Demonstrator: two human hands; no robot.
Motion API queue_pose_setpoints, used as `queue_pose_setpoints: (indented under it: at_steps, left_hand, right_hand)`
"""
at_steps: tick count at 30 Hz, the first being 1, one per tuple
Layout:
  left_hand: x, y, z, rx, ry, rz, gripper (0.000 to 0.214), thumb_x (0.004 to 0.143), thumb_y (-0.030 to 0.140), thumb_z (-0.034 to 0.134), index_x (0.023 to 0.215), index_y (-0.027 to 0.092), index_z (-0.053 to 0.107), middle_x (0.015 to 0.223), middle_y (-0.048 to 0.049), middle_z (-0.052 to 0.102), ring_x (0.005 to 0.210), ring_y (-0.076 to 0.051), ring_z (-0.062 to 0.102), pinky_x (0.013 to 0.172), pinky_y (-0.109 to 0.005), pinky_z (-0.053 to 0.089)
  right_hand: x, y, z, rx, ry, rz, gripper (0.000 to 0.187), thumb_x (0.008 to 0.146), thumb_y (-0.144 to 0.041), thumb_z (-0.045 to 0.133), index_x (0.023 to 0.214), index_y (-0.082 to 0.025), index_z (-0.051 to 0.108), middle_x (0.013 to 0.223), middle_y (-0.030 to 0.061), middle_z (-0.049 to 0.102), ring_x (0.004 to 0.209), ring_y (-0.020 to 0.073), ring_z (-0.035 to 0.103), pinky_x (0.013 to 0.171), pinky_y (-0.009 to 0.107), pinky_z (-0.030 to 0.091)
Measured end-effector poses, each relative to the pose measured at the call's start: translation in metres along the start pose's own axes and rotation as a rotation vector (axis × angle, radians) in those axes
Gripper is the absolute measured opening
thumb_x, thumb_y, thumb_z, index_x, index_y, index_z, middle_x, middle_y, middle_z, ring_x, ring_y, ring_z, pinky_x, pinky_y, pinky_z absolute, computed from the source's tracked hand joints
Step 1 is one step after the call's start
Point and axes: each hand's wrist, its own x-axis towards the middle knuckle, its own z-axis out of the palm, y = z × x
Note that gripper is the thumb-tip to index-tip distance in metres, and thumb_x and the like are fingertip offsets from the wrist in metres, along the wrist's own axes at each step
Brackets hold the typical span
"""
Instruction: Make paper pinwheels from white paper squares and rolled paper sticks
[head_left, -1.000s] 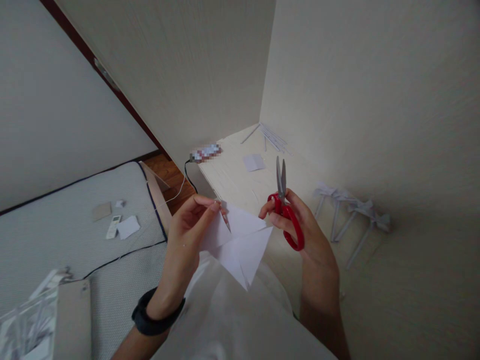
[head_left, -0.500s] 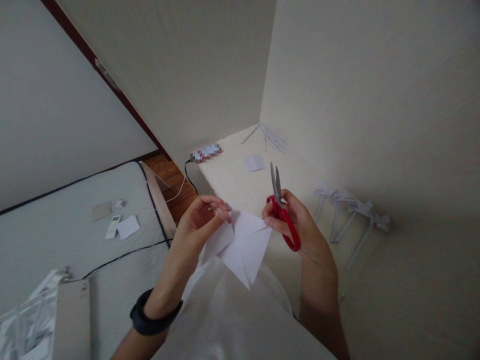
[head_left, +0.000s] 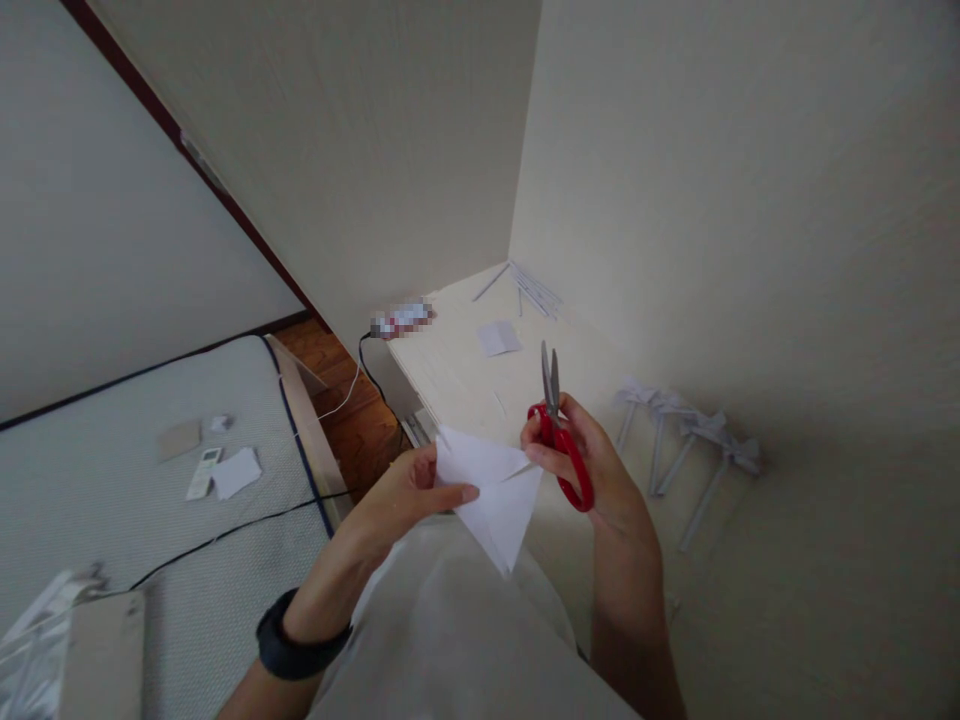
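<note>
In front of my lap, a white piece of paper (head_left: 495, 505) is held between both hands. It has pointed corners, visible folds and slits along its edges. My left hand (head_left: 401, 505) grips its left side, with the thumb lying on top and the fingers underneath. Red-handled scissors (head_left: 561, 438) rest in my right hand (head_left: 604, 475), blades pointing up and slightly apart, clear of the paper. The thumb and fingertips of that hand also pinch the paper's right corner.
A folded paper square (head_left: 499, 338) and thin paper sticks (head_left: 534, 290) lie on the pale tabletop (head_left: 457, 370). Several paper bows on sticks (head_left: 705, 430) stand along the right wall. On the mattress (head_left: 247, 400) at left are a remote (head_left: 203, 474) and paper scraps (head_left: 238, 473).
My left hand has moved from the upper left flap to the paper's left side, its thumb now flat on top. The paper looks more compact. The scissors stay in my right hand.
</note>
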Motion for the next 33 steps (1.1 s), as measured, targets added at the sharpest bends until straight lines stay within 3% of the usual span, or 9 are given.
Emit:
queue_pose_setpoints:
  at_steps: [4, 7, 10, 13, 17, 21, 27, 30, 33]
  left_hand:
    - [0.008, -0.004, -0.007, -0.036, 0.043, -0.012, 0.025, 0.061, 0.023, 0.08, 0.082, 0.016, 0.069, 0.076, -0.0056, 0.074, 0.067, -0.019, 0.068, 0.064, -0.029, 0.054]
    - [0.017, -0.002, -0.01, -0.061, 0.113, 0.006, 0.029, 0.062, 0.024, 0.08, 0.087, 0.015, 0.068, 0.081, -0.0066, 0.075, 0.065, -0.018, 0.068, 0.061, -0.028, 0.053]
    - [0.026, 0.005, -0.009, -0.083, 0.171, 0.041, 0.033, 0.063, 0.023, 0.079, 0.092, 0.014, 0.066, 0.087, -0.0077, 0.075, 0.066, -0.017, 0.068, 0.062, -0.027, 0.053]
    - [0.031, 0.014, -0.005, -0.099, 0.195, 0.07, 0.037, 0.063, 0.023, 0.08, 0.096, 0.014, 0.065, 0.09, -0.0077, 0.074, 0.069, -0.016, 0.068, 0.064, -0.026, 0.053]
    - [0.034, 0.025, -0.001, -0.094, 0.191, 0.111, 0.036, 0.065, 0.025, 0.079, 0.097, 0.015, 0.065, 0.088, -0.0059, 0.074, 0.069, -0.016, 0.068, 0.064, -0.025, 0.053]
    - [0.035, 0.034, 0.0, -0.107, 0.227, 0.138, 0.038, 0.064, 0.029, 0.079, 0.096, 0.016, 0.064, 0.092, -0.0061, 0.074, 0.069, -0.019, 0.069, 0.063, -0.028, 0.055]
    - [0.034, 0.033, 0.005, -0.134, 0.297, 0.146, 0.046, 0.057, 0.032, 0.082, 0.093, 0.012, 0.063, 0.089, -0.0087, 0.075, 0.068, -0.02, 0.069, 0.06, -0.026, 0.055]
    - [0.035, 0.031, 0.005, -0.118, 0.306, 0.165, 0.047, 0.057, 0.033, 0.082, 0.095, 0.012, 0.063, 0.09, -0.0089, 0.074, 0.07, -0.02, 0.069, 0.063, -0.027, 0.056]
    - [0.036, 0.03, 0.006, -0.079, 0.302, 0.209, 0.046, 0.058, 0.034, 0.082, 0.094, 0.012, 0.065, 0.09, -0.009, 0.074, 0.074, -0.021, 0.07, 0.066, -0.028, 0.056]
  right_hand:
    - [0.023, 0.032, -0.015, -0.123, 0.179, -0.036, 0.034, 0.068, -0.033, 0.071, 0.087, -0.022, 0.044, 0.08, -0.0028, 0.058, 0.072, 0.0114, 0.056, 0.069, 0.026, 0.045]
    - [0.044, 0.08, -0.037, -0.567, 0.443, 0.081, 0.031, 0.069, -0.036, 0.066, 0.086, -0.021, 0.044, 0.079, -0.0016, 0.058, 0.073, 0.0143, 0.058, 0.071, 0.028, 0.046]
    - [0.05, 0.129, -0.053, -0.728, 0.55, 0.161, 0.022, 0.067, -0.022, 0.064, 0.079, -0.019, 0.046, 0.076, 0.0041, 0.059, 0.074, 0.0212, 0.059, 0.072, 0.033, 0.045]
    - [0.04, 0.164, -0.054, -0.846, 0.632, 0.183, 0.018, 0.065, -0.014, 0.061, 0.077, -0.018, 0.049, 0.079, 0.0098, 0.06, 0.082, 0.0276, 0.059, 0.08, 0.038, 0.042]
    - [0.028, 0.185, -0.043, -0.962, 0.735, 0.159, 0.014, 0.072, -0.013, 0.056, 0.086, -0.015, 0.055, 0.092, 0.0157, 0.06, 0.098, 0.0336, 0.053, 0.091, 0.043, 0.036]
    - [0.028, 0.189, -0.04, -1.017, 0.813, 0.121, 0.018, 0.072, -0.012, 0.056, 0.089, -0.015, 0.06, 0.101, 0.0154, 0.057, 0.104, 0.0335, 0.049, 0.095, 0.043, 0.034]
    - [0.031, 0.186, -0.044, -0.967, 0.877, 0.039, 0.019, 0.068, -0.009, 0.054, 0.085, -0.015, 0.062, 0.093, 0.0116, 0.057, 0.095, 0.0287, 0.053, 0.088, 0.044, 0.041]
    - [0.03, 0.154, -0.036, -0.89, 0.886, -0.065, 0.015, 0.079, -0.017, 0.05, 0.089, -0.017, 0.061, 0.095, 0.0087, 0.057, 0.092, 0.0221, 0.055, 0.083, 0.037, 0.046]
    - [0.022, 0.09, -0.017, -0.682, 0.918, -0.325, 0.016, 0.088, -0.026, 0.045, 0.091, -0.018, 0.059, 0.095, 0.0066, 0.057, 0.086, 0.018, 0.056, 0.077, 0.034, 0.048]
